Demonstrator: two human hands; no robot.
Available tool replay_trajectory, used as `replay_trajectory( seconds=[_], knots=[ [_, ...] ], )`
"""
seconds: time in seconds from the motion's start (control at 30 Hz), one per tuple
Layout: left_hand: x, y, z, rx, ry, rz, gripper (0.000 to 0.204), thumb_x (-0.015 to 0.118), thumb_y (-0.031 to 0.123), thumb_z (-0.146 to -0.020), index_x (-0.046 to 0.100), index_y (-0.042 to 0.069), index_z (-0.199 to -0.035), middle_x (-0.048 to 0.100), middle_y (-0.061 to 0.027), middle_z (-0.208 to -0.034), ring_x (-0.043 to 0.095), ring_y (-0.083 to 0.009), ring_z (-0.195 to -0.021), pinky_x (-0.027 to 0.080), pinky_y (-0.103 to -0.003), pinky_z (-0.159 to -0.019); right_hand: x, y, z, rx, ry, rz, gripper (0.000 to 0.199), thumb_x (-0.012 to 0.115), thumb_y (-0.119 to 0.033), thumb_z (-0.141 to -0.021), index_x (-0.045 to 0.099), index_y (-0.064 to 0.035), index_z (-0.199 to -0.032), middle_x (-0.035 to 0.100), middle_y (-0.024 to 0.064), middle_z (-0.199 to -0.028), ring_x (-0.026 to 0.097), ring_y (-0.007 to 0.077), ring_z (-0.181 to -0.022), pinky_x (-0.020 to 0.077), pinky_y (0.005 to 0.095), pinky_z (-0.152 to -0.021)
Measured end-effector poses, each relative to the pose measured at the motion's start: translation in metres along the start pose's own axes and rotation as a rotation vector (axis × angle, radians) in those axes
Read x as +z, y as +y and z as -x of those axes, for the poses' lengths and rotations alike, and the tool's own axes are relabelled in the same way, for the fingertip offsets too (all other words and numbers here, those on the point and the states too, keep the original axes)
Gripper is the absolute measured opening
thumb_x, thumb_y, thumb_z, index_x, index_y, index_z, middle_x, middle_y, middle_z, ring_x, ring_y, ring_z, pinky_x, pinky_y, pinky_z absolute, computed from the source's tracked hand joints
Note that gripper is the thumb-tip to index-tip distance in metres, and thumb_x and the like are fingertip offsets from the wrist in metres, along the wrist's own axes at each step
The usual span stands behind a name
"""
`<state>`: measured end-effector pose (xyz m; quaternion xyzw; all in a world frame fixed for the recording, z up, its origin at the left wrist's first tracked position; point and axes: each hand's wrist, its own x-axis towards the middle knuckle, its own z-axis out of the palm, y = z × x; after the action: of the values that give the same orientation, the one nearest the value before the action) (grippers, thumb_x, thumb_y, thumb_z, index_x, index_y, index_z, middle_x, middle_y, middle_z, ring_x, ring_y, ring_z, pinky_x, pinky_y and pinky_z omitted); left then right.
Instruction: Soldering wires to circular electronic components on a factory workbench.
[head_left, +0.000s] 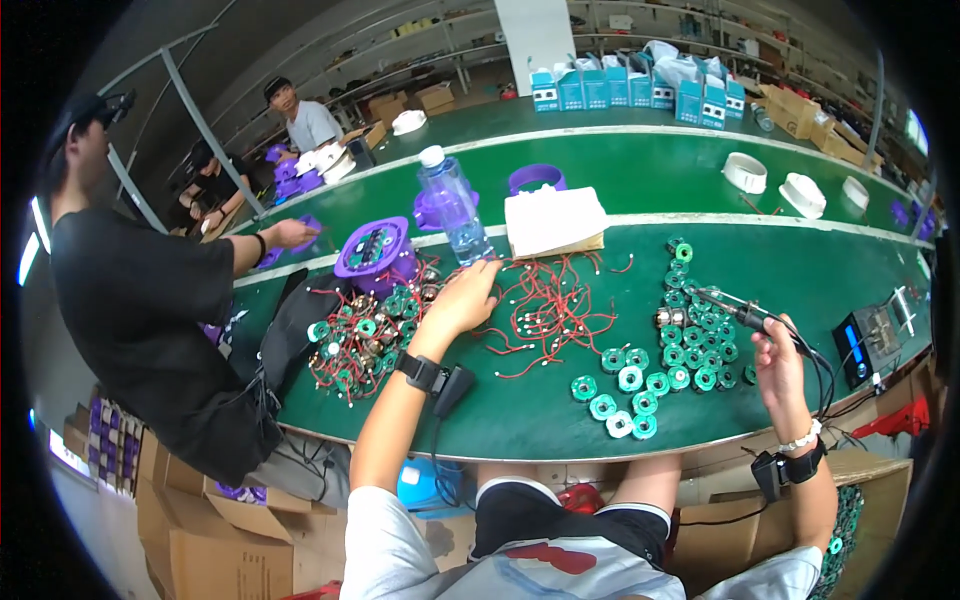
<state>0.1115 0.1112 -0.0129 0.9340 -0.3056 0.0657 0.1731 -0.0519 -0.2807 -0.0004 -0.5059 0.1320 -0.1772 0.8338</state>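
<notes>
Red wires: a loose heap of thin red wires (545,310) lies on the green bench (700,180), in the middle, just in front of the person
Left hand: the left hand (462,300) rests on the left edge of this heap, fingers bent down onto the wires; I cannot tell if it already pinches one
Direction from the grip: most of the wires lie to the right of the left hand, toward the right hand
Right hand: the right hand (778,362) is closed around a soldering iron (735,308)
Iron axis: the iron points up and to the left, its tip over the green coils (690,345)
Nearer hand: the left one touches the wires, the right one is well apart from them
Around: a clear water bottle (455,205) and a white pad (553,220) stand behind the heap; more coils with wires (365,335) lie to the left
</notes>
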Motion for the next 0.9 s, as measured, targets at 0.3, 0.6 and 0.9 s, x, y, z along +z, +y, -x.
replay_trajectory(
  seconds=[0.3, 0.6, 0.9],
  knots=[
    [-0.012, -0.023, 0.054, -0.050, 0.018, -0.206, 0.027, 0.053, 0.022, -0.074, 0.056, 0.003, -0.093, 0.049, -0.0114, -0.103, 0.045, -0.0258, -0.102, 0.035, -0.037, -0.087, 0.004, 0.003, 0.002, 0.024, 0.062, -0.034, 0.015, 0.058, -0.012, -0.078, 0.046, -0.0109, -0.086, 0.052, 0.0029, -0.067, 0.044, 0.0015, -0.053, 0.0315, 0.0120, -0.041],
    [-0.031, -0.028, 0.075, 0.048, 0.039, -0.028, 0.029, 0.061, 0.016, -0.065, 0.057, 0.008, -0.093, 0.049, -0.0093, -0.105, 0.043, -0.0259, -0.105, 0.035, -0.038, -0.089, -0.019, 0.008, -0.009, 0.025, -0.003, -0.049, 0.018, 0.059, -0.010, -0.077, 0.047, -0.0087, -0.091, 0.054, 0.0010, -0.073, 0.051, 0.0033, -0.060, 0.0340, 0.0122, -0.042],
    [-0.039, -0.021, 0.086, 0.002, 0.230, 0.155, 0.016, 0.055, 0.006, -0.070, 0.058, 0.005, -0.086, 0.052, -0.0105, -0.102, 0.046, -0.0279, -0.103, 0.038, -0.035, -0.087, -0.019, 0.009, -0.011, 0.033, 0.004, -0.068, 0.020, 0.059, -0.013, -0.078, 0.048, -0.0077, -0.094, 0.053, 0.0041, -0.072, 0.047, 0.0025, -0.057, 0.0328, 0.0118, -0.041]
  ],
)
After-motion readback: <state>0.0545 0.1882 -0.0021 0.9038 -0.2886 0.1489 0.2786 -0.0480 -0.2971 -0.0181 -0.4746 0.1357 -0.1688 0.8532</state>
